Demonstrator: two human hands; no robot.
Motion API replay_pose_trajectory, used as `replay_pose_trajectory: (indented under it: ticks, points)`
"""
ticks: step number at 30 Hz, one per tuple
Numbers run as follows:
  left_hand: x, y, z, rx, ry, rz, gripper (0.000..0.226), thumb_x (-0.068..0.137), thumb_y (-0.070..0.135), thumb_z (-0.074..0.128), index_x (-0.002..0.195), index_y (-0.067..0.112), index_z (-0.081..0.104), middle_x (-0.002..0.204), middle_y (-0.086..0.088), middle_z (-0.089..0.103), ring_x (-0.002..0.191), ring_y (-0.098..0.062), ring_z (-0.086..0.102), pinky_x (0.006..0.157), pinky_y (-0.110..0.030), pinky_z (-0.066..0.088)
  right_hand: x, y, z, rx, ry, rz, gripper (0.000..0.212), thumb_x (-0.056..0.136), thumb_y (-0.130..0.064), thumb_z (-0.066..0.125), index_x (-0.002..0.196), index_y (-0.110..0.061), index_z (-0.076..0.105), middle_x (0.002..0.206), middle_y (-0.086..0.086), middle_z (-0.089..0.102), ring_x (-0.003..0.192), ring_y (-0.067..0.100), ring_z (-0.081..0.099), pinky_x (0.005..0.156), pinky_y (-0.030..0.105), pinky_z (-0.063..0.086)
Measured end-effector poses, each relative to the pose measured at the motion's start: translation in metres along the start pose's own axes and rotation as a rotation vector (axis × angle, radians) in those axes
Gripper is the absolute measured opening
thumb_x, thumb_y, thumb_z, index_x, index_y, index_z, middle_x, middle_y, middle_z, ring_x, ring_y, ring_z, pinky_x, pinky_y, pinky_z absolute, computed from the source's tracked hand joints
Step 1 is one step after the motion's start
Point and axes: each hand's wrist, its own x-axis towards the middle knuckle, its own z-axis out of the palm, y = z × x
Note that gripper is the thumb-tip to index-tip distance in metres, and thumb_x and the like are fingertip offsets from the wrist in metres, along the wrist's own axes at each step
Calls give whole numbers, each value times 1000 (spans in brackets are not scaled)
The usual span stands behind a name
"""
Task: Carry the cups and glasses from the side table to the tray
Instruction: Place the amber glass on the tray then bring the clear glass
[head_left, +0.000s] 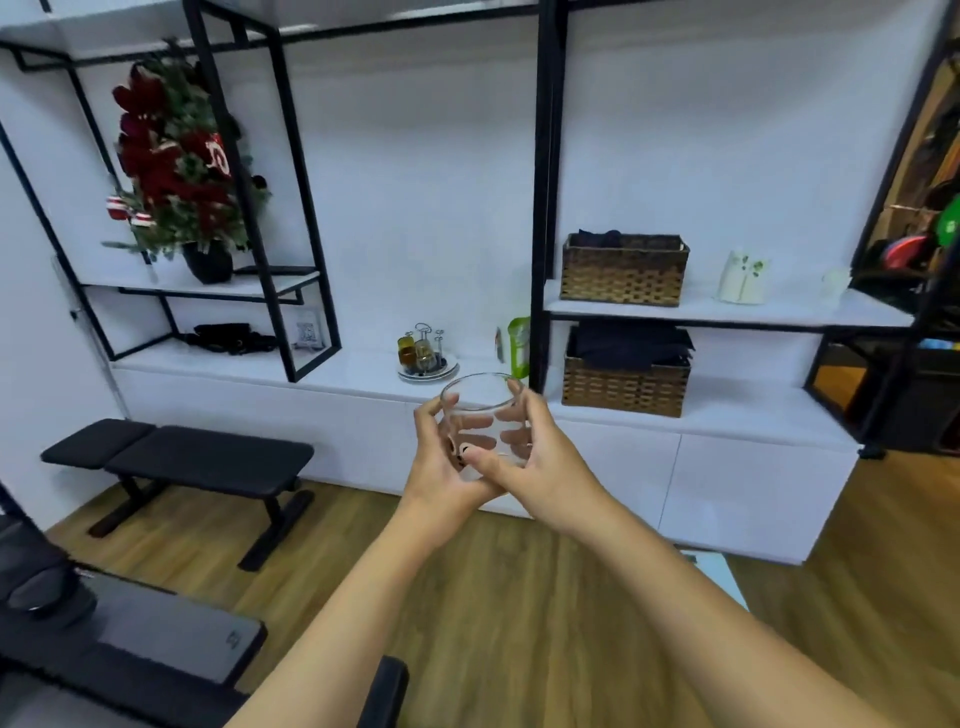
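Out in front of me, mid-air over the wood floor (519, 597), I hold a clear glass (480, 415) upright. My left hand (441, 457) cups its base and left side, my right hand (535, 457) wraps the right wall, and both sets of fingers curl around it. I see neither tray nor side table. My worry is a slip: smooth glass, nothing beneath, and a bench (176, 462) near left could catch me.

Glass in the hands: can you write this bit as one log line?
carrying | clear glass upright, empty | left hand and right hand holding it | above floor
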Motion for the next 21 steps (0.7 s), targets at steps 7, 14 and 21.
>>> replay_pose_trajectory:
  ticks: [7, 14, 21]
  points:
    - [104, -39, 51, -12, 126, -95, 80, 61, 25, 85, 123, 37, 37, 120, 0, 65, 105, -24, 70, 89, -55, 59, 102, 67, -47, 62, -61, 42, 91, 90, -40, 71, 159, -29, 13, 146, -5, 43, 127, 12, 47, 97, 20, 44]
    - [224, -112, 64, -19, 155, -53, 78, 55, 31, 86, 121, 52, 48, 129, -2, 57, 98, -15, 70, 82, -54, 62, 218, 139, -57, 103, -25, 62, 85, 90, -38, 71, 156, -27, 18, 139, -2, 46, 114, 12, 57, 94, 33, 55]
    - [363, -194, 59, 3, 192, -70, 82, 80, 26, 84, 147, 43, 39, 124, 11, 60, 107, -7, 68, 89, -30, 58, 376, 206, -55, 100, -19, 84, 72, 87, -37, 75, 146, -23, 36, 122, -4, 56, 96, 14, 62, 66, 14, 51]
